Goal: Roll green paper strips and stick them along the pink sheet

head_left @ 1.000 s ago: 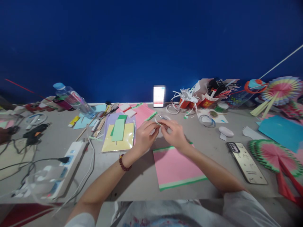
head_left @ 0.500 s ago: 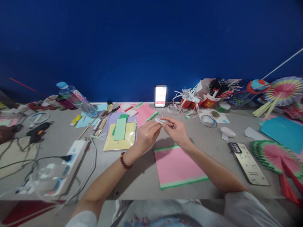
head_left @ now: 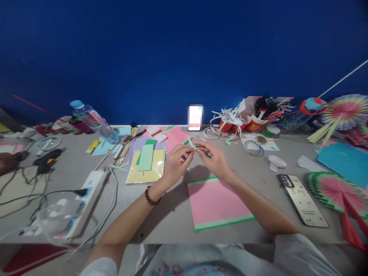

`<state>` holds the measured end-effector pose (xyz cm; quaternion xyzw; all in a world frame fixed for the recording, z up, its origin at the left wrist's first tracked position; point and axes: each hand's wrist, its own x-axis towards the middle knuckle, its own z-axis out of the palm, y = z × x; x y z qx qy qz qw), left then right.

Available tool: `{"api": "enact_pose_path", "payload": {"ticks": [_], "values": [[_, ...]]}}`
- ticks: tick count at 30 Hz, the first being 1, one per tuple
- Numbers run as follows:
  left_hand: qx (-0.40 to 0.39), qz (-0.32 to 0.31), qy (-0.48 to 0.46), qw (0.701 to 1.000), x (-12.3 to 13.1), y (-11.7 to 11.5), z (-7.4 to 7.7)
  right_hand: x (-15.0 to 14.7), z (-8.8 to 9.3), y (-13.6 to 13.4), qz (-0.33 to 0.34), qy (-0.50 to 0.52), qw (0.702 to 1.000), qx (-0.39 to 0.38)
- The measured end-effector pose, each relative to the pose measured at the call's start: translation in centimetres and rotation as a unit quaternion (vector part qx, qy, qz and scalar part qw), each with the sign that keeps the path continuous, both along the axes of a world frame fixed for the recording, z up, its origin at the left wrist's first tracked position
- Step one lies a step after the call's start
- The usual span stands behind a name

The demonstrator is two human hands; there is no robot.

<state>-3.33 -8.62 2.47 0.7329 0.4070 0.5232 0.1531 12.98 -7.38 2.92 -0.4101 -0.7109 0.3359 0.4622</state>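
My left hand (head_left: 178, 159) and my right hand (head_left: 212, 158) meet above the middle of the table, fingertips pinched together. Between them is a thin white strip (head_left: 191, 141), which curls up from the fingertips. A small dark loop shows under my right fingers; I cannot tell what it belongs to. Just below my hands lies a pink sheet (head_left: 218, 203) with green bands along its top and bottom edges. Behind my fingers, another pink sheet (head_left: 176, 137) with green zigzag edging is partly hidden.
At left lie a yellow pack (head_left: 143, 177) with green paper pieces (head_left: 145, 158), a power strip (head_left: 89, 199) with cables, and a leaning bottle (head_left: 94, 120). To the right are a phone (head_left: 302, 199), a pink-green paper fan (head_left: 330, 188) and cups (head_left: 254, 124) of pens. A lit screen (head_left: 194, 117) stands behind.
The white strip, flat between my fingers before, now curls upward in a loop. My fingertips have shifted slightly, and both hands stay in nearly the same place.
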Motion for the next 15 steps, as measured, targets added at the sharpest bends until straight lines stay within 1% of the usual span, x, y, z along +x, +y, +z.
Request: {"api": "enact_pose_path", "payload": {"ticks": [3,6,11,15], "values": [[-0.053,0.004,-0.046,0.998,0.2,-0.2,0.4,0.1,0.3,-0.2,-0.004,-0.032,0.999,0.033],[-0.062,0.004,-0.058,0.996,0.3,-0.4,0.5,0.3,0.5,-0.3,-0.019,-0.043,0.998,0.043],[-0.034,-0.008,-0.04,0.999,0.3,-0.2,0.4,-0.2,0.8,-1.1,-0.05,-0.047,0.996,0.055],[0.028,0.002,-0.002,1.0,0.4,-0.5,0.3,-0.6,0.9,-1.3,-0.074,-0.041,0.994,0.067]]}}
